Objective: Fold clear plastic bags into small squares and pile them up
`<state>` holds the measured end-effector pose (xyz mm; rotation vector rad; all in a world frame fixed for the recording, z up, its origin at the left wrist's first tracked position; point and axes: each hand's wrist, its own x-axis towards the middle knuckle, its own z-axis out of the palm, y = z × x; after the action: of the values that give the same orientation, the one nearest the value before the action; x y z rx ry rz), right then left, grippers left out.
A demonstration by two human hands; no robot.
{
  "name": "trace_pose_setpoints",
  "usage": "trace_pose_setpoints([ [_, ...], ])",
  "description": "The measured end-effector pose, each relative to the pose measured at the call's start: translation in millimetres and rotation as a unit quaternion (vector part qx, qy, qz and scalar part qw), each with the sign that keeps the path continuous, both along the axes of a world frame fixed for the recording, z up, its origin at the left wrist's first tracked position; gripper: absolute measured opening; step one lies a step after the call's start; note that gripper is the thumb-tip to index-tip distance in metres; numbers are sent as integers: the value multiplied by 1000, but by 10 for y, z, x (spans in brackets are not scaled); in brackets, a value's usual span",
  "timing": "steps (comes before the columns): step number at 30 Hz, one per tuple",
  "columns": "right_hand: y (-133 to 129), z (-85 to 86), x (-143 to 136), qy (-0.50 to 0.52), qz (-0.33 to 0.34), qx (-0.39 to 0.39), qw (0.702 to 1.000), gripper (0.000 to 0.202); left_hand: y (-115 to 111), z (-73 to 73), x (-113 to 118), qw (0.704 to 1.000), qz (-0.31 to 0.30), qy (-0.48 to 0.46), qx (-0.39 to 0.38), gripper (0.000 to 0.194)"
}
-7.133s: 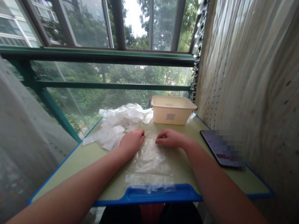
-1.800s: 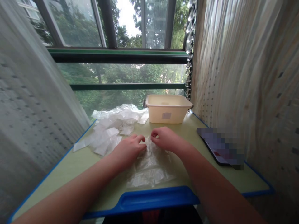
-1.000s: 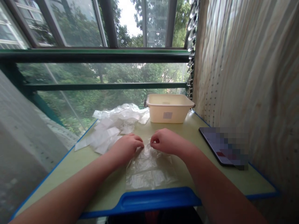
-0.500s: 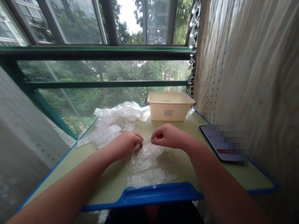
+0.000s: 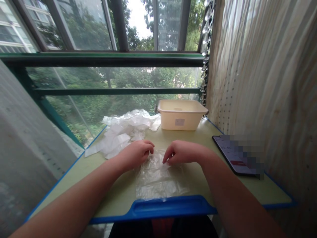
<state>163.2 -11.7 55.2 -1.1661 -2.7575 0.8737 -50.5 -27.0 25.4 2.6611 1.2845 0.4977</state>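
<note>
A clear, wrinkled plastic bag (image 5: 160, 186) lies spread on the table in front of me, its near edge by the blue rim. My left hand (image 5: 139, 152) is at the bag's far left corner, its curled fingers closed on the film. Over the bag's far right part, my right hand (image 5: 182, 152) points its fingers downward, thumb and forefinger close together in a pinch on the film. The exact grip of both fingertips is partly hidden. Behind my left hand lies a loose pile of white, see-through plastic bags (image 5: 121, 132).
A cream plastic bin (image 5: 168, 120) with a small label stands at the table's back. On the right lies a phone (image 5: 232, 158), partly blurred out. The pale green table (image 5: 111, 198) has a blue raised edge; a window is ahead and a curtain hangs to the right.
My right hand has come nearer to me, from the bag's far edge down onto its film. My left hand stays nearly in place at the bag's left corner. The view has shifted slightly.
</note>
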Motion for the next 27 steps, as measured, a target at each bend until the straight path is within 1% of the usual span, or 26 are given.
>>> trace_pose_setpoints([
  [2,17,-7,4,8,5,1,1000,28,-21,-5,31,999,4,-28,26,28],
  [4,29,-10,15,5,9,-6,1000,29,-26,-23,57,998,-17,-39,39,31],
  [7,39,4,40,6,13,-38,999,30,-6,-64,77,997,-62,-16,35,33],
  [10,61,22,60,53,-2,-49,997,32,30,-102,74,996,-80,7,23,32],
  [12,98,9,61,93,-30,-27,995,30,54,-123,67,997,-70,5,22,31],
  [14,156,-43,49,116,-77,20,990,26,78,-144,63,998,-52,-11,27,31],
  [16,224,-128,27,107,-130,76,983,24,99,-164,62,998,-38,-28,31,31],
  [18,286,-219,-1,86,-157,107,978,26,115,-176,66,998,-26,-40,32,30],
  [21,336,-304,-46,85,-157,113,977,27,117,-152,69,998,15,-51,38,28],
  [24,327,-303,-82,94,-138,127,978,22,70,-58,51,995,63,-62,40,24],
  [26,305,-282,-97,101,-122,139,978,21,20,22,20,995,75,-54,24,22],
  [27,296,-274,-102,102,-114,139,978,21,-2,57,1,997,69,-37,6,21],
])
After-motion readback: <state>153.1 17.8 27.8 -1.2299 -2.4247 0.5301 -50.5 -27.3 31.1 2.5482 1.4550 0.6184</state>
